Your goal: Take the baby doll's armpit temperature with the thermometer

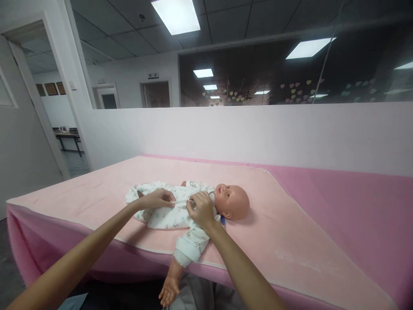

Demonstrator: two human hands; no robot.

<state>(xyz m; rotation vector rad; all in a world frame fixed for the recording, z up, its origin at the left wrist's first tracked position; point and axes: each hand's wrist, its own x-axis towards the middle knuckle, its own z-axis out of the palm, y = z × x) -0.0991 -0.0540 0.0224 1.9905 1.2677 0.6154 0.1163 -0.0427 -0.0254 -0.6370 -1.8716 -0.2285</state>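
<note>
My left hand (161, 198) is curled, and its thumb and fingers pinch a thin white string (181, 202). My right hand (202, 209) is bunched up too, pinching the string at the 3 o'clock end. The string runs straight between them, over the tummy of the doll's shirt (167, 218). My left arm comes in from 8 o'clock and my right arm from 5 o'clock, with the backs of both hands mostly up.

The doll (237, 202) lies on its back on a peach mat (277, 232), head at 3 o'clock and legs at 9 o'clock. Its near arm (174, 273) hangs over the mat's edge toward 7 o'clock. A bit of blue (223, 220) shows by its neck.
</note>
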